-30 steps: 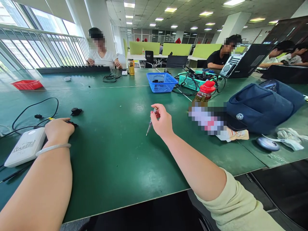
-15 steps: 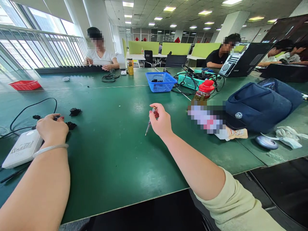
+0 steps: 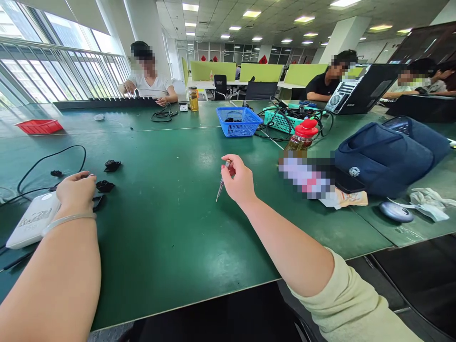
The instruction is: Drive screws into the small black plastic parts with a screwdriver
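Observation:
My right hand [image 3: 239, 178] is closed around a slim screwdriver [image 3: 220, 189], held above the green table with its tip pointing down and a little left. On the left, my left hand [image 3: 76, 191] has its fingers curled together; what they pinch, if anything, is hidden. Beside its fingertips lie two small black parts, one nearer [image 3: 105, 186] and one farther [image 3: 112, 165]. A flat dark piece [image 3: 99, 203] shows partly from behind that hand. The white box-shaped device [image 3: 33, 222] lies next to the wrist, with a black cable [image 3: 50, 154] looping behind it.
A blue basket [image 3: 239, 122] and a teal basket [image 3: 278, 121] with cables stand farther back. To the right are a red-lidded bottle [image 3: 302, 135], a navy bag [image 3: 388, 156] and a mouse [image 3: 396, 212]. A red tray [image 3: 39, 126] sits far left. People sit across the table.
My left hand has shifted slightly, its fingertips drawing away from the small black parts' side and uncovering more of the nearer one. My right hand and the screwdriver stay almost still.

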`<state>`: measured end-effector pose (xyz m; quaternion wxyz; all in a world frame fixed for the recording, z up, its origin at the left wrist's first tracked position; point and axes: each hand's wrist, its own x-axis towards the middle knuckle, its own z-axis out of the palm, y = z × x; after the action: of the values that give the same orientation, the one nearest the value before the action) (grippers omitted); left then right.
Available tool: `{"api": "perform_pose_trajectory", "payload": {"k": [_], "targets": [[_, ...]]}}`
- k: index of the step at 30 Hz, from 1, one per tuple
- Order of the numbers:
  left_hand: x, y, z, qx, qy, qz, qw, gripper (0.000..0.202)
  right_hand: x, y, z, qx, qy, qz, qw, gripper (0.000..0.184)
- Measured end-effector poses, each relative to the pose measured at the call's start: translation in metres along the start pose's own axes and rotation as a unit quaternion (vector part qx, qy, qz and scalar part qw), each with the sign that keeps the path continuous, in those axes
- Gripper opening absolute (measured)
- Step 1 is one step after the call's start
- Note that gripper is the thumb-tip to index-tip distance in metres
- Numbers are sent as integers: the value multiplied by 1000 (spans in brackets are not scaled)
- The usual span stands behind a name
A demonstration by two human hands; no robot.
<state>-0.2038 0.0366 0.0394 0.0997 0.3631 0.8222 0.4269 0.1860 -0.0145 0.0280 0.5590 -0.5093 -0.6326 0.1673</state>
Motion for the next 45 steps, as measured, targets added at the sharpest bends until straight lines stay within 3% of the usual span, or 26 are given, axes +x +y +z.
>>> {"api": "perform_pose_trajectory", "payload": {"k": [3,10,16,36,45], "targets": [[3,3,-3,46,7,-44,998,45,0,-1,0,-2,0,-3,1000,18],[4,6,-5,194,45,37,979,50,0,0,1,1,0,-5,1000,18],[1,5,-4,271,9,63,960,45,0,2,1,-2,1,-9,1000,20],[16,-4,2,336,-17,93,937,44,0,3,1,-6,1,-5,1000,18],[10,1,1,394,-39,130,909,50,0,1,0,-2,-5,-6,1000,18]]}}
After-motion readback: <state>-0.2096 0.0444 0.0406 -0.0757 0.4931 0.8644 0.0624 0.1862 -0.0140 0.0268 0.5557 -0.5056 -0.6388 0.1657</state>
